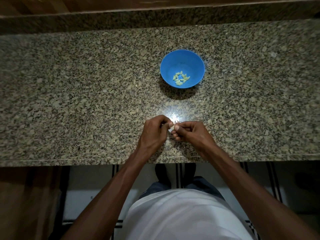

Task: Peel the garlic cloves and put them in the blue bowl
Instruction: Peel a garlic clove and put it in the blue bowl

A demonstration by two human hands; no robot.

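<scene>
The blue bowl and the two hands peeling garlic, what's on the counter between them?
Nothing but bare granite counter, with the blue bowl's shadow and a bright glare spot near the left hand and right hand. The head view shows this.

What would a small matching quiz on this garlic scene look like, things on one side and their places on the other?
Things:
1. blue bowl
2. peeled cloves
3. garlic clove being peeled
4. left hand

Places:
A. pinched between the fingers of both hands
B. lying in the bowl's bottom
C. standing on the granite counter
D. near the counter's front edge, beside the right hand

Pairs: 1-C, 2-B, 3-A, 4-D
</scene>
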